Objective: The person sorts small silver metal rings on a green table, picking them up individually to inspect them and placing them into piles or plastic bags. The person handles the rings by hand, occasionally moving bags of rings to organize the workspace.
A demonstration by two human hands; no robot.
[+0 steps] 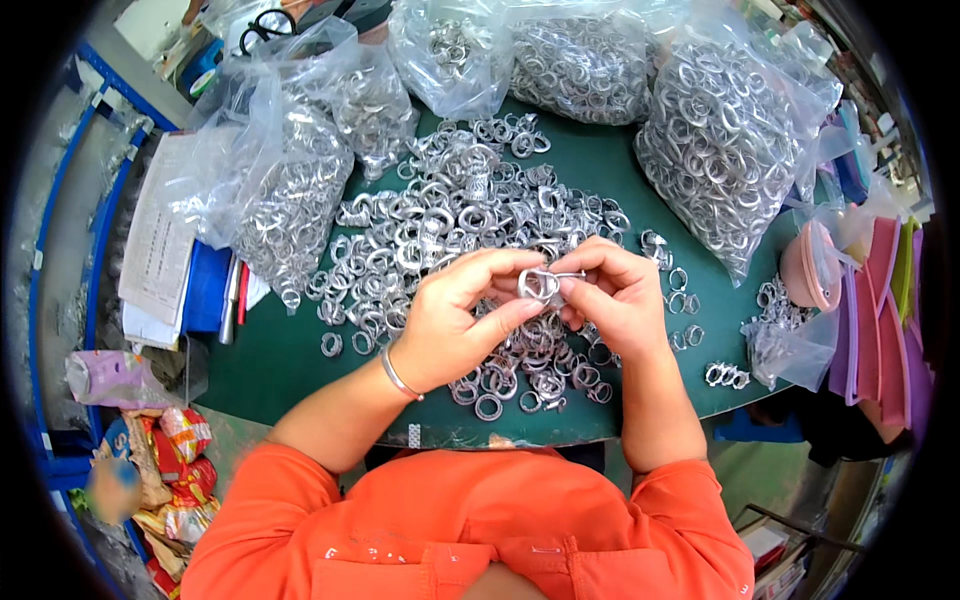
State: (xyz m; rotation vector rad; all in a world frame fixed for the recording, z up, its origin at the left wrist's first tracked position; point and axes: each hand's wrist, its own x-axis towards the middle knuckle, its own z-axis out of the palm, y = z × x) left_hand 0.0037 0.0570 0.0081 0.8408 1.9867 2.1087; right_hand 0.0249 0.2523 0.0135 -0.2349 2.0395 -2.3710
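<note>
My left hand (455, 315) and my right hand (615, 295) meet above a green table (270, 360), both pinching one small silver metal ring part (540, 284) between thumbs and fingers. A thin pin juts from the part toward my right fingers. Beneath my hands lies a loose heap of several similar silver rings (450, 215). A metal bangle circles my left wrist. Orange sleeves cover my upper arms.
Clear plastic bags full of silver rings stand at the back: one at left (290, 190), one at centre (580, 65), a big one at right (725, 140). Papers (160, 250) lie at the left edge. Pink and purple items (880, 300) sit right. Snack packets (175, 470) lie lower left.
</note>
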